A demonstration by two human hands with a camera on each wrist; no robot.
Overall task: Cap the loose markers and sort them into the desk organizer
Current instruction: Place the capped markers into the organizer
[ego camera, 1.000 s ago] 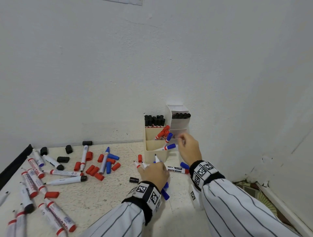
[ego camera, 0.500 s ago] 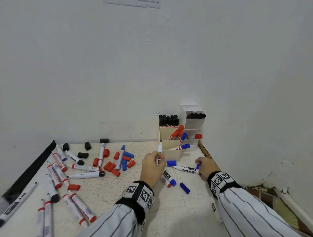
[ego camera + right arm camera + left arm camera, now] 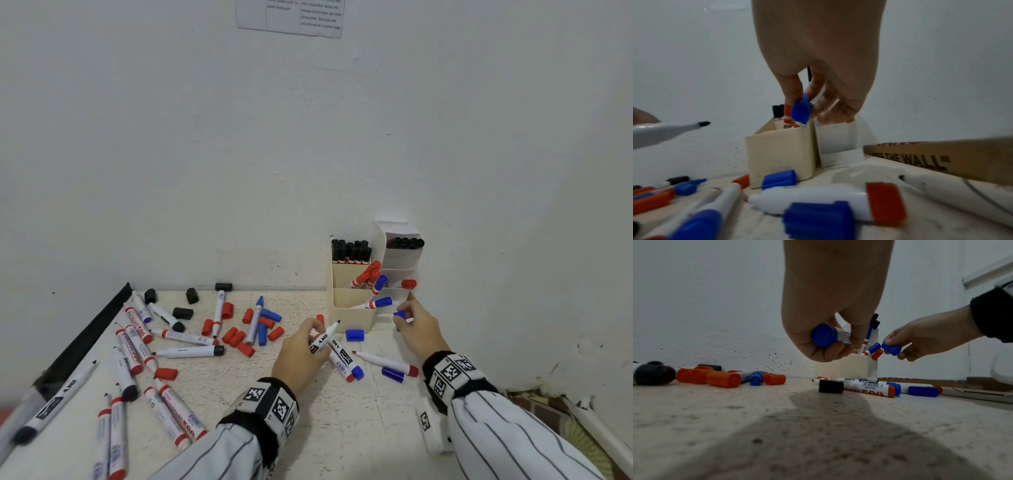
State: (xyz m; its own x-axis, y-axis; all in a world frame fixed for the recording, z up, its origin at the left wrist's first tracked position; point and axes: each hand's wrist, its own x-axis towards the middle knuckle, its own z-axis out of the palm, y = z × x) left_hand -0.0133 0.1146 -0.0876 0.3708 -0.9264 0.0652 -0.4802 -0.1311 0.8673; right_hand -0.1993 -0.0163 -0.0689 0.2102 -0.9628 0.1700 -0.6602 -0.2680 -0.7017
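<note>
Head view shows the left hand curled round an uncapped white marker with a blue end plug, its dark tip aimed up and to the right, lifted off the speckled pale surface. From the left wrist view the blue plug end sits in the curled fingers. The right hand pinches a loose blue plastic cap between thumb and fingertips, just in front of the cream and white desk organizer; the cap and the marker tip are near each other but apart. In the right wrist view the cap hangs above the organizer's front compartment.

The organizer stands in the corner against the white wall. Its rear compartments hold black-capped markers, the middle one red-capped markers, and the front ones a few blue-capped markers.

Just before the organizer lies another blue cap. Between the hands lie an uncapped red marker, a third blue cap and two more markers, partly hidden by the left hand. To the left, red caps, black caps and many more markers are scattered.
</note>
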